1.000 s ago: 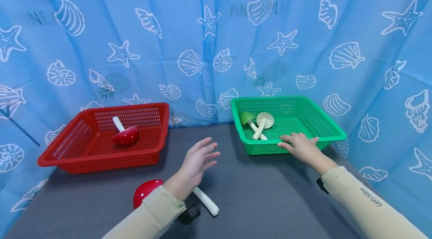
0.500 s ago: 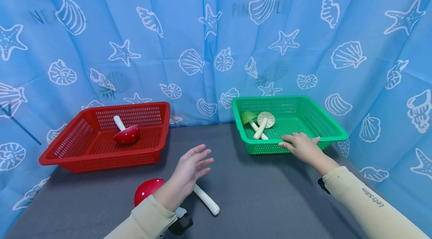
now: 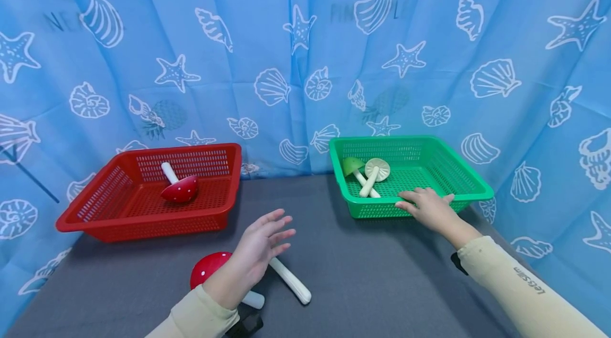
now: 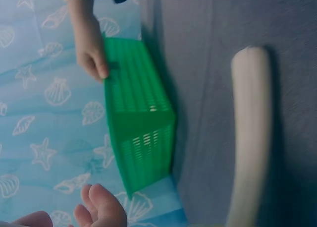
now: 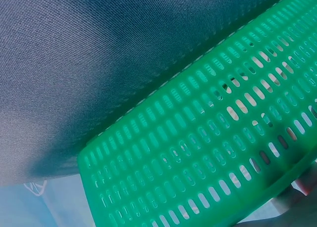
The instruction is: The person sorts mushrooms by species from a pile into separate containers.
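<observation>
My left hand (image 3: 250, 253), fingers spread and holding nothing, hovers over the table near the toy mushrooms. Under its wrist lies a red-capped toy mushroom (image 3: 208, 269) with white dots, partly covered by the forearm. A white mushroom stem (image 3: 292, 282) pokes out beyond the hand; its cap is hidden. That pale stem (image 4: 251, 133) looms large in the left wrist view. At the front rim of the green basket (image 3: 382, 209), my right hand (image 3: 429, 211) grips with its fingers over the edge; the right wrist view shows the slotted basket wall (image 5: 198, 138) close up.
Inside the green basket lie a green-capped toy mushroom (image 3: 352, 166) and a pale-capped one (image 3: 378, 169), stems crossed. At the left stands a red basket (image 3: 143, 225) holding a red dotted toy mushroom (image 3: 180, 189). A blue shell-print curtain (image 3: 296, 72) hangs behind the grey-covered table (image 3: 363, 285).
My left hand has drawn back to the left and toward me, uncovering more of a white stem below its wrist. The right hand stays at the green basket's rim.
</observation>
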Demonstrator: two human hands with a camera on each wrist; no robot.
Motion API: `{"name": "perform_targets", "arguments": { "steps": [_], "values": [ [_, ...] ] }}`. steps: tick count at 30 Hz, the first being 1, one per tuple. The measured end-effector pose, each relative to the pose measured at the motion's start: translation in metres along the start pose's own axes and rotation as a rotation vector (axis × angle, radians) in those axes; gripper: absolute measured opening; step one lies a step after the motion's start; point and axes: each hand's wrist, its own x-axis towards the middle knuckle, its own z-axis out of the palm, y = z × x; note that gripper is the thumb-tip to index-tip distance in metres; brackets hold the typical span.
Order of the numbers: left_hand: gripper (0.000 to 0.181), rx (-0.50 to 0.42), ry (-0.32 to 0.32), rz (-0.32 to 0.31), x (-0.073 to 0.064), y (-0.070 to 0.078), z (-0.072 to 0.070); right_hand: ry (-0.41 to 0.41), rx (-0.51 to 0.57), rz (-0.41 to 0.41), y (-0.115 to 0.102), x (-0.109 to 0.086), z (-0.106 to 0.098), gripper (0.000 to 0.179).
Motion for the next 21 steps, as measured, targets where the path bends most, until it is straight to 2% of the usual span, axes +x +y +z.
{"name": "perform_targets", "arguments": {
  "steps": [9,15,17,21],
  "values": [
    [0.046,0.126,-0.046,-0.077,-0.005,-0.024,-0.018,-0.01,0.003,0.0,-0.001,-0.001,-0.001,0.045],
    [0.048,0.252,-0.119,-0.127,-0.011,-0.034,-0.033,-0.025,0.006,0.005,-0.001,0.0,-0.002,0.046],
    [0.045,0.303,-0.118,-0.16,-0.011,-0.034,-0.036,-0.028,0.007,0.005,-0.001,0.0,-0.002,0.047],
    [0.038,0.384,-0.068,-0.244,-0.008,-0.032,-0.038,-0.027,0.002,0.006,-0.001,0.0,-0.002,0.048]
  ]
}}
